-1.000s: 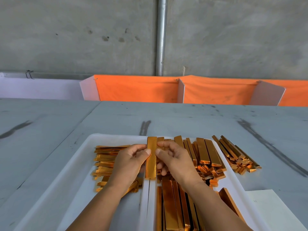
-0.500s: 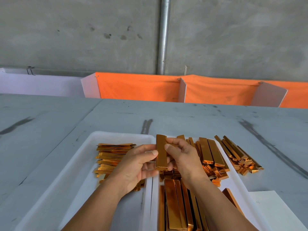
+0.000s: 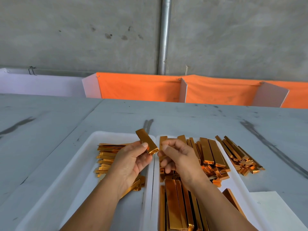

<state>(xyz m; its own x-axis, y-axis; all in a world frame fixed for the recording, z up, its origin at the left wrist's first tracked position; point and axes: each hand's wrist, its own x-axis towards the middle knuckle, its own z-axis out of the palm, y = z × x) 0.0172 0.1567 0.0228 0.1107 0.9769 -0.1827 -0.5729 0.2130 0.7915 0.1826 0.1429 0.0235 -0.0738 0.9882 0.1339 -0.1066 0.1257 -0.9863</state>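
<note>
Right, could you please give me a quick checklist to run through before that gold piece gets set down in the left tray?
1. Left hand grips the gold piece securely: ok, thumb on top.
2. Right hand clear of it: cannot tell; its curled fingers sit right at the piece's near end.
3. Stack in the left tray roughly aligned: ok.
4. Bare tray floor beside the stack: ok.
5. Piece undamaged: cannot tell.
</note>
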